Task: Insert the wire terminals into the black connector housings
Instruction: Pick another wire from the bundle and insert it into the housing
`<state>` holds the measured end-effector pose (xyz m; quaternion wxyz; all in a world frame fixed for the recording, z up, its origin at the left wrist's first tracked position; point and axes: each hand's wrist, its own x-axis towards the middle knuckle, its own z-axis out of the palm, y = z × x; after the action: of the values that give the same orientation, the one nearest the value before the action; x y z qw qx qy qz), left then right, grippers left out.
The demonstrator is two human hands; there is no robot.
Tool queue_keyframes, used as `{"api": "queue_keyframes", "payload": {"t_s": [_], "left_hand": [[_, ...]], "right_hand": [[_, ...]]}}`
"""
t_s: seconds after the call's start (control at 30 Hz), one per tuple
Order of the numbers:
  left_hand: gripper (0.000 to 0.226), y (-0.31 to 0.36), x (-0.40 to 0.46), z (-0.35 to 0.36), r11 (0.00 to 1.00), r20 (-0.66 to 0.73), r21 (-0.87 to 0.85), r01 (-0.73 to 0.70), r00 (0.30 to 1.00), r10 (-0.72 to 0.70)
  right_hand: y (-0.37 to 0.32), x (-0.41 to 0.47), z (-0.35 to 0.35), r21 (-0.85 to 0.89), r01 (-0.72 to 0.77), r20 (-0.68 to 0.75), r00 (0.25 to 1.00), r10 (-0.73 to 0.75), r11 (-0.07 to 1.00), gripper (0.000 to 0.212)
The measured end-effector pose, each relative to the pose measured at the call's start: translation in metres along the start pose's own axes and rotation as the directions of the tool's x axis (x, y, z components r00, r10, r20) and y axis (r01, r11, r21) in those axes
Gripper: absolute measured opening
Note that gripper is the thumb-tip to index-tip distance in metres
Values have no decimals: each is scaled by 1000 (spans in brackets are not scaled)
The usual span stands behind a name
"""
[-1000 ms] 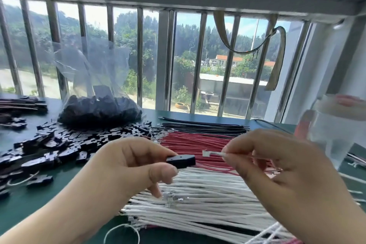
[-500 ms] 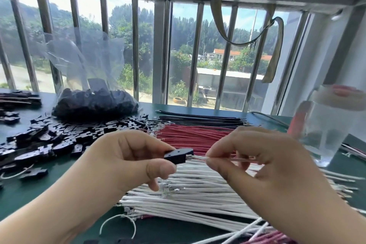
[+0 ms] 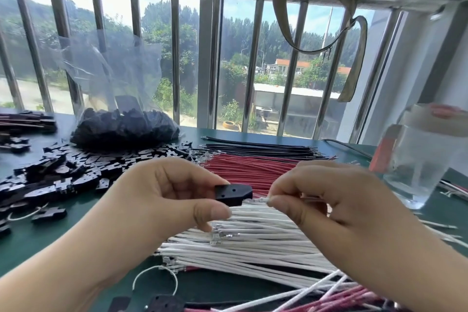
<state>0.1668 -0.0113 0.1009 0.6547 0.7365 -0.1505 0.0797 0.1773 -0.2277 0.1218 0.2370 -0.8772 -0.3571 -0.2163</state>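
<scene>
My left hand [image 3: 164,200] pinches a small black connector housing [image 3: 233,194] between thumb and fingers, held above the wire piles. My right hand [image 3: 329,210] pinches a white wire near its metal terminal [image 3: 255,199]. The terminal tip touches the housing's right end; how far it is in I cannot tell. Below lie white wires [image 3: 253,243], red wires [image 3: 248,167] and black wires [image 3: 258,149] in rows on the green table [image 3: 38,235].
Loose black housings [image 3: 65,172] cover the table's left side, with a clear plastic bag of housings [image 3: 124,126] behind them. A clear glass of water [image 3: 417,159] stands at the right. Window bars [image 3: 174,58] close off the back.
My right hand has brought the white wire's terminal leftwards from a gap to the housing's right end. Both hands sit slightly lower and closer together.
</scene>
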Motion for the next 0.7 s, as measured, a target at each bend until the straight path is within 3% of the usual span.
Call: {"api": "queue_keyframes", "payload": {"t_s": [0.2, 0.4, 0.7], "left_hand": [[60, 0, -1, 1, 998, 20, 58, -37, 999, 36], [61, -1, -1, -1, 998, 43, 63, -26, 999, 23], [53, -2, 1, -6, 997, 108, 48, 64, 992, -69]], "right_hand": [[3, 0, 0, -6, -32, 53, 998, 33, 999, 16], [4, -1, -2, 200, -101, 102, 991, 82, 975, 11], [2, -1, 1, 184, -81, 76, 995, 68, 980, 10]]}}
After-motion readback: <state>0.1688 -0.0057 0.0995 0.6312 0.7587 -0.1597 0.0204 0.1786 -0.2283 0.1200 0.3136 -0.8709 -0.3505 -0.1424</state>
